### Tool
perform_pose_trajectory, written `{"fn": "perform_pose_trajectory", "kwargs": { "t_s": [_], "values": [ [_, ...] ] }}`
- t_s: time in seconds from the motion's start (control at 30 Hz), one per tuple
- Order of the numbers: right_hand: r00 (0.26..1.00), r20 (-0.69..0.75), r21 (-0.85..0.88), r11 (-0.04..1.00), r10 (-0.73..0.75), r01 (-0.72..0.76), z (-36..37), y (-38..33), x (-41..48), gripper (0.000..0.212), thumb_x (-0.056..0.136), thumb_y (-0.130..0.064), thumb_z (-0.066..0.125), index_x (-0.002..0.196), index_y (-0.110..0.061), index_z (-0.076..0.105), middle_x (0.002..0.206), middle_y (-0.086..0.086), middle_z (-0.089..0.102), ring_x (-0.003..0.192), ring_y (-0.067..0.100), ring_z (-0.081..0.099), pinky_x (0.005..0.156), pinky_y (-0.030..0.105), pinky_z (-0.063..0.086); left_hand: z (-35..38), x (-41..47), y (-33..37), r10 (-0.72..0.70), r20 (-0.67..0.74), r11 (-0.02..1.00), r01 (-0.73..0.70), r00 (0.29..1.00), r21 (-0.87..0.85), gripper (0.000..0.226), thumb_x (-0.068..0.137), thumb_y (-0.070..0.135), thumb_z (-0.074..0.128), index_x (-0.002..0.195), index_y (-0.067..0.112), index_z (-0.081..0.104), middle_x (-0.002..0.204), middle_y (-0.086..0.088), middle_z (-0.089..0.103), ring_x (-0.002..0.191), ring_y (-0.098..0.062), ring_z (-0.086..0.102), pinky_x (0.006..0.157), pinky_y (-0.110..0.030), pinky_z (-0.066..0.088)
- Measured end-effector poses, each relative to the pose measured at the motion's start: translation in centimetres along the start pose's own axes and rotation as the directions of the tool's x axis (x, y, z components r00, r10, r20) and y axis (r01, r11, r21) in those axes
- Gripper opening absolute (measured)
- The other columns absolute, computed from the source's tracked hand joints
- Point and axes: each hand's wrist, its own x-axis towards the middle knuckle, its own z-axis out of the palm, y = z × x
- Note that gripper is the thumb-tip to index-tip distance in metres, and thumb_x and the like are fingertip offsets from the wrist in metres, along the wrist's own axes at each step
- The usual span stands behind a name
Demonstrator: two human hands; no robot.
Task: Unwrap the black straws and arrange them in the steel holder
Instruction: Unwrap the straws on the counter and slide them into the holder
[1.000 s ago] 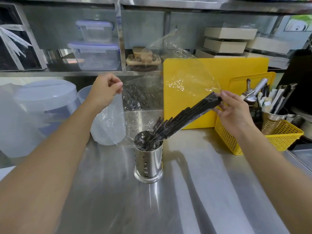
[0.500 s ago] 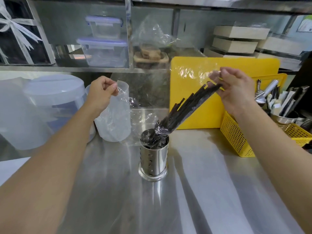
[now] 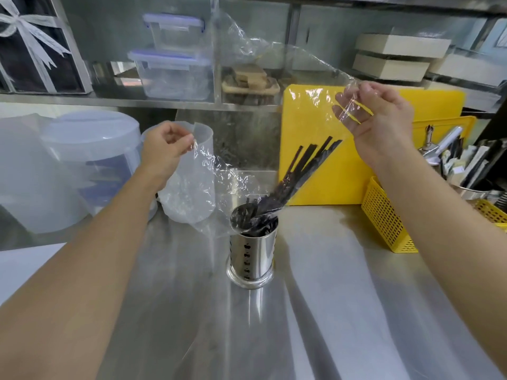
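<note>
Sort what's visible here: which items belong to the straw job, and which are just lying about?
Job: black straws, steel holder, clear plastic wrap, left hand, right hand.

Lying about: yellow cutting board, yellow basket, lidded containers, translucent jug.

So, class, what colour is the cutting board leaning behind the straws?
Bright yellow cutting board, seen in the head view.

Holder [image 3: 253, 253] mid-counter [image 3: 315, 325]; straws [image 3: 299, 171] inside (leaning right); cutting board [image 3: 315, 149] behind, basket [image 3: 384, 226] right.

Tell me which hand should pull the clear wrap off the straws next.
Probably right. The right hand pinches the plastic wrap above the black straws leaning in the steel holder; the left hand grips its lower edge.
</note>
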Motion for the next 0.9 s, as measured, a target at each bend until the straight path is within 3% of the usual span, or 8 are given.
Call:
{"fn": "perform_pose_trajectory", "kwargs": {
  "t_s": [0.07, 0.17, 0.37, 0.5, 0.6, 0.7, 0.9],
  "values": [
    [0.999, 0.043, -0.043, 0.999, 0.029, -0.028, 0.2, 0.6, -0.2, 0.01, 0.088, -0.012, 0.061, 0.095, -0.006, 0.057, 0.088, 0.012, 0.067, 0.09, 0.028, 0.068, 0.084, 0.043, 0.056, 0.1, 0.0, 0.2, -0.002, -0.043, 1.0, 0.002, 0.999, -0.004, 0.025, 0.088, 0.002, 0.056, 0.074, 0.022, 0.051, 0.073, 0.002, 0.057, 0.066, -0.005, 0.056, 0.068, -0.014, 0.051],
    [0.989, 0.1, -0.163, 0.983, 0.105, -0.087, 0.4, 1.7, -0.9, 0.013, 0.088, -0.013, 0.062, 0.098, -0.008, 0.057, 0.092, 0.01, 0.067, 0.095, 0.027, 0.068, 0.085, 0.043, 0.055, -0.2, 0.0, -0.3, -0.027, -0.038, 1.0, 0.027, 0.999, -0.015, 0.025, 0.089, 0.002, 0.055, 0.075, 0.023, 0.05, 0.072, 0.001, 0.058, 0.062, -0.001, 0.056, 0.071, -0.019, 0.05],
    [0.996, 0.077, -0.146, 0.988, 0.053, -0.041, 1.8, 1.2, -0.3, 0.002, 0.091, -0.011, 0.056, 0.092, -0.009, 0.057, 0.085, 0.008, 0.07, 0.087, 0.025, 0.069, 0.081, 0.041, 0.054, -0.4, -0.7, -0.6, -0.087, 0.01, 0.993, 0.087, 0.996, -0.076, 0.02, 0.09, 0.004, 0.054, 0.077, 0.02, 0.051, 0.077, -0.001, 0.062, 0.073, -0.008, 0.061, 0.08, -0.024, 0.051],
    [0.978, 0.119, -0.249, 0.959, 0.172, -0.138, 2.0, 2.9, -1.1, 0.013, 0.089, -0.022, 0.059, 0.087, -0.015, 0.049, 0.087, 0.009, 0.067, 0.087, 0.026, 0.066, 0.076, 0.041, 0.051, -0.4, -0.7, -0.7, -0.129, -0.066, 0.988, 0.123, 0.989, -0.094, 0.022, 0.093, 0.003, 0.047, 0.079, 0.019, 0.049, 0.079, 0.0, 0.062, 0.076, -0.01, 0.061, 0.083, -0.027, 0.051],
    [0.981, 0.069, -0.239, 0.958, 0.183, -0.162, 1.3, 4.1, -1.8, 0.013, 0.09, -0.013, 0.057, 0.079, -0.015, 0.05, 0.088, 0.009, 0.067, 0.086, 0.026, 0.064, 0.081, 0.045, 0.051, -0.9, -0.8, -1.2, -0.137, -0.08, 0.983, 0.126, 0.987, -0.131, 0.023, 0.093, 0.001, 0.046, 0.077, 0.018, 0.047, 0.077, -0.001, 0.062, 0.072, -0.01, 0.06, 0.086, -0.031, 0.051],
    [0.993, 0.04, -0.279, 0.956, 0.111, -0.095, 1.3, 3.7, -1.6, 0.018, 0.091, -0.006, 0.053, 0.074, -0.013, 0.053, 0.082, 0.007, 0.069, 0.086, 0.026, 0.067, 0.085, 0.046, 0.052, -1.4, -0.6, -1.4, -0.16, -0.092, 0.97, 0.139, 0.983, -0.202, 0.024, 0.092, 0.001, 0.047, 0.076, 0.018, 0.048, 0.067, 0.005, 0.066, 0.066, -0.007, 0.061, 0.083, -0.03, 0.052],
    [0.991, 0.128, -0.373, 0.924, -0.041, 0.086, 3.1, 1.8, -1.1, 0.011, 0.088, -0.004, 0.057, 0.085, -0.013, 0.063, 0.075, 0.002, 0.07, 0.079, 0.02, 0.069, 0.073, 0.034, 0.056, -1.0, -0.5, -1.0, -0.134, -0.055, 0.971, 0.12, 0.989, -0.205, 0.021, 0.091, 0.005, 0.051, 0.077, 0.021, 0.051, 0.079, -0.001, 0.065, 0.077, -0.014, 0.062, 0.082, -0.032, 0.05]
  ]
}}
